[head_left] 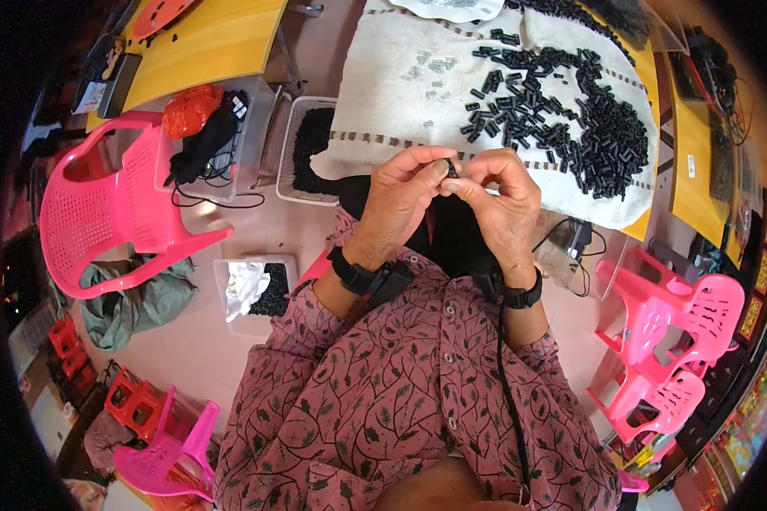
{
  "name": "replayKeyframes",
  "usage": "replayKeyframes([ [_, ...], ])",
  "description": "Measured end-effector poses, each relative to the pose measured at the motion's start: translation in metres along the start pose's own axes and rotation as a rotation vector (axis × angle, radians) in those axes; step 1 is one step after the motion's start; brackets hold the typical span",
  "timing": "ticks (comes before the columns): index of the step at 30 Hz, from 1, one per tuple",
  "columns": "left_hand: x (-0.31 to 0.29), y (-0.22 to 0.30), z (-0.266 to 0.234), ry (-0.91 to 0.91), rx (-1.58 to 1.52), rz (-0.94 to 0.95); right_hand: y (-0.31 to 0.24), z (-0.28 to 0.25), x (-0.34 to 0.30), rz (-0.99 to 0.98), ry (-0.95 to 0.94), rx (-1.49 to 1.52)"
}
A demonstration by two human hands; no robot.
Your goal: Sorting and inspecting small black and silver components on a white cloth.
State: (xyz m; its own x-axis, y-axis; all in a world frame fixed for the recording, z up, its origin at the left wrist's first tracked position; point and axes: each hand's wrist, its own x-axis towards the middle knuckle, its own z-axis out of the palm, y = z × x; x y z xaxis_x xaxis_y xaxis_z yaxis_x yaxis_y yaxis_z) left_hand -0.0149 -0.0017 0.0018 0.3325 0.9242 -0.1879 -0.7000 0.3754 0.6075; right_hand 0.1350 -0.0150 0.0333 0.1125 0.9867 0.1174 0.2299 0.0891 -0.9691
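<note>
In front of my chest, my left hand (398,194) and my right hand (506,200) meet at the near edge of the table. A small black piece (451,169) is pinched between the thumbs and fingertips of both; its exact kind is too small to make out. Beyond them a white cloth (375,89) with dashed brown stripes covers the table. Many short black tube-like pieces (609,140) lie heaped and scattered on its right half. Several small clear pieces (435,64) lie at the cloth's middle left.
Left of the cloth stands a white basket (285,183) of black pieces. A clear bin (226,319) on the floor holds black pieces and white wrapping. Pink chairs stand at left (136,183) and right (652,319). A yellow table (213,51) is at the far left.
</note>
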Motion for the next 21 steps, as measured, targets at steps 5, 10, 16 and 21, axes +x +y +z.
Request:
replayKeyframes([
  [5, 0.0001, -0.0026, -0.0049, -0.07, -0.067, 0.023, -0.0027, 0.0006, 0.0054, -0.036, -0.047, 0.046],
  [10, -0.0002, -0.0014, -0.0058, -0.111, -0.113, 0.003, -0.0009, -0.002, 0.0053, -0.046, -0.115, 0.036],
  [16, -0.0013, -0.0032, -0.0024, -0.055, -0.057, -0.036, 0.0037, -0.0009, 0.0019, -0.013, -0.089, 0.104],
  [21, -0.002, -0.0051, -0.0045, -0.038, -0.083, -0.075, 0.0022, -0.0013, -0.0005, 0.078, -0.076, 0.117],
])
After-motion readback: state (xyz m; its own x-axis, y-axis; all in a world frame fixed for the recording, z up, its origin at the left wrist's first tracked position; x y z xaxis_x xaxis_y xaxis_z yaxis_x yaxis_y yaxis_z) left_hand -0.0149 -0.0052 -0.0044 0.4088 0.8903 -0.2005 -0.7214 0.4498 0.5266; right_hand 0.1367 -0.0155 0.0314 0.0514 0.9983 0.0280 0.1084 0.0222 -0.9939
